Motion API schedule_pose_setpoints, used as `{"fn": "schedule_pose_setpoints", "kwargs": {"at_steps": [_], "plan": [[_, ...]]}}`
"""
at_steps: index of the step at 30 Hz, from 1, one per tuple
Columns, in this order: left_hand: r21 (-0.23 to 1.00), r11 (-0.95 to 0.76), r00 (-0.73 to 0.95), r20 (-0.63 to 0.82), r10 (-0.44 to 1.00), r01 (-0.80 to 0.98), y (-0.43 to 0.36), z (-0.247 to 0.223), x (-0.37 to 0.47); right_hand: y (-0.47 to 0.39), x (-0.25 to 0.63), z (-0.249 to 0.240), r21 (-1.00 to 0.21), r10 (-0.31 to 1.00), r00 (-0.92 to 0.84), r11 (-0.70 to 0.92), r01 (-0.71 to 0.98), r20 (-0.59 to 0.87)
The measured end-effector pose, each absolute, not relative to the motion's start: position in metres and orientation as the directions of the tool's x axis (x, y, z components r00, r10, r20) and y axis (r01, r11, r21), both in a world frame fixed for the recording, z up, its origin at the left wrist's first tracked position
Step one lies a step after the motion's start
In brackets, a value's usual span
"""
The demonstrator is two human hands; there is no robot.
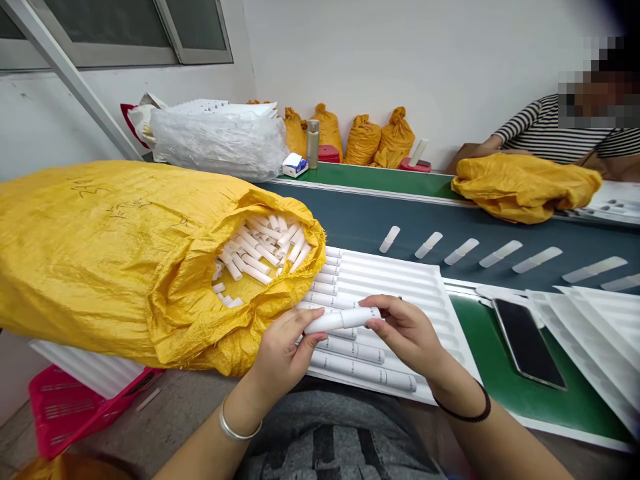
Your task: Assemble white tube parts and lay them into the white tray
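A white plastic tube (343, 321) with a seam near its middle is held level between my two hands. The fingers of my left hand (285, 343) pinch its plain rounded end. At its other end, which carries small dark print, my right hand (407, 333) grips with thumb and fingers. Just below lies a white ribbed tray (425, 293); several printed white tubes (353, 350) rest side by side in its grooves. Left of the tray, a yellow woven sack (125, 233) gapes toward my hands, with many short white tube pieces (260, 247) inside its mouth.
Beyond the tray, a dark conveyor belt (350, 217) carries a row of translucent tubes (463, 251). To the right are a phone (530, 343) and stacked white trays (595, 347). Across the belt, a person in a striped top (545, 133) is beside a yellow sack (525, 187).
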State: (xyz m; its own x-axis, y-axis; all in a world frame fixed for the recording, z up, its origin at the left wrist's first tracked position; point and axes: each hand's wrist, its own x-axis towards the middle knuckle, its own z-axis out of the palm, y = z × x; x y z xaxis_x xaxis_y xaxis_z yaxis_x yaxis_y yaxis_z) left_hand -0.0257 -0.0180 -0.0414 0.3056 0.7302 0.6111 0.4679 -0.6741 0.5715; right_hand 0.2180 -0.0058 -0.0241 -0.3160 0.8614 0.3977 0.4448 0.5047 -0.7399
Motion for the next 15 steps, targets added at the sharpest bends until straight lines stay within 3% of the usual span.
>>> {"fn": "schedule_pose_setpoints", "kwargs": {"at_steps": [4, 8, 11, 15], "plan": [[0.524, -0.705, 0.331, 0.636, 0.697, 0.477, -0.019, -0.042, -0.028, -0.005, 0.212, -0.026, -0.689, 0.817, -0.443, 0.561, 0.459, 0.369], [0.461, -0.713, 0.486, 0.524, 0.699, 0.528, -0.012, -0.041, -0.037, 0.021, 0.209, -0.038, -0.482, 0.748, -0.572, 0.659, 0.578, 0.337], [0.441, -0.603, 0.398, 0.475, 0.785, 0.665, 0.001, -0.039, -0.058, 0.069, 0.216, -0.047, -0.426, 0.896, -0.342, 0.437, 0.792, 0.283], [0.421, -0.483, 0.239, 0.510, 0.826, 0.768, 0.014, -0.040, -0.095, 0.149, 0.230, -0.050, -0.466, 0.973, -0.030, 0.137, 0.874, 0.230]]}}
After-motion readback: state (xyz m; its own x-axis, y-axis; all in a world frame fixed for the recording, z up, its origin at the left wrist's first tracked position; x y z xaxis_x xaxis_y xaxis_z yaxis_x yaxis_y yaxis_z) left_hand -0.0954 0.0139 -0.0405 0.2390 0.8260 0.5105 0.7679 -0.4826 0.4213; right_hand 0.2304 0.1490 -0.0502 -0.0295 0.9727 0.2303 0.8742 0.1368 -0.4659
